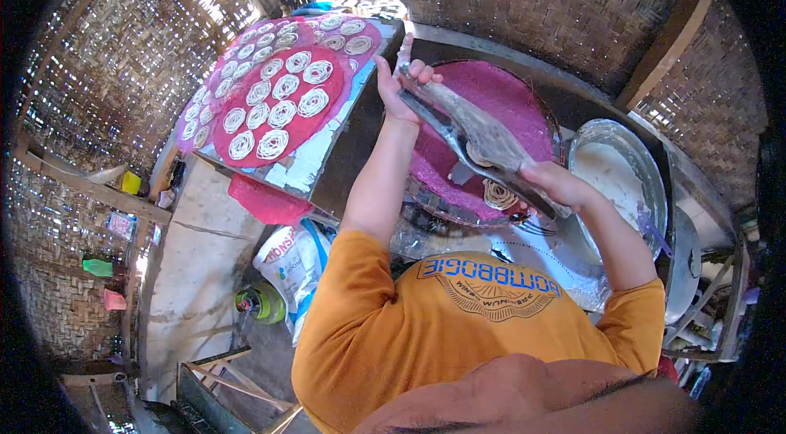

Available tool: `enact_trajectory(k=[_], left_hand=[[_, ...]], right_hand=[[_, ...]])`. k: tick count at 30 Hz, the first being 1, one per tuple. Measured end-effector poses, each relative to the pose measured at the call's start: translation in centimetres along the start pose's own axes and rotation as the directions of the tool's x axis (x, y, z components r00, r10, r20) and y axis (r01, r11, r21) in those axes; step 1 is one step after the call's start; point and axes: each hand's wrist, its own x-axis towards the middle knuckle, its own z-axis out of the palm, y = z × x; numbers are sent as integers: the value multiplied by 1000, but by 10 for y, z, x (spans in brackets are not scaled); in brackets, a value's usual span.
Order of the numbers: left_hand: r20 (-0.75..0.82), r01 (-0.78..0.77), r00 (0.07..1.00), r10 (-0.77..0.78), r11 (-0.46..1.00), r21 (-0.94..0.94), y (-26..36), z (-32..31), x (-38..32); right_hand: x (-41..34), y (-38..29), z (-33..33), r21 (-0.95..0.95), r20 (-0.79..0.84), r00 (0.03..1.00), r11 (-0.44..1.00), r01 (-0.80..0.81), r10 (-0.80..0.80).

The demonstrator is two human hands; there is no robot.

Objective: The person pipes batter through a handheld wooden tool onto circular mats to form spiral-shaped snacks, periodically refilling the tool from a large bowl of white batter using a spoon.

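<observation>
My left hand (402,81) grips the upper left end of a worn two-armed wooden press (485,121), one finger stretched out past it. Around its lower right end is my right hand (556,185), fingers partly hidden by the wood. The press is held tilted over a round tray lined with pink mesh (451,157). Just under it, near the tray's front edge, lies a coil of pale noodle-like strands (500,194). Whether the coil still touches the press cannot be told.
At the left, a table (307,167) bears pink mesh rounds (288,157) with many pale coils. A metal basin of white dough or batter (608,170) with a purple-handled tool (654,234) stands at the right. A white sack (291,256) and a green gas cylinder (270,305) are below the table.
</observation>
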Motion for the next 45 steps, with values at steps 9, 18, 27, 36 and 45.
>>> enact_trajectory(k=[9,18,27,36,45], left_hand=[[68,-66,995,70,996,-63,2,24,-2],[91,-51,995,49,999,14,16,46,-19],[-38,133,991,-131,989,71,-16,47,-10],[-398,710,658,-639,353,609,-57,-17,-60],[-542,599,736,-405,19,800,-50,-53,-78]], right_hand=[[-26,-23,-3,-208,-174,980,976,58,-95],[-37,-24,3,-233,-136,983,968,91,-125],[-42,-13,-6,-227,-237,957,967,113,-167],[-38,-7,-10,-271,-211,944,943,195,-256],[-25,7,-22,-239,-326,882,932,271,-340]])
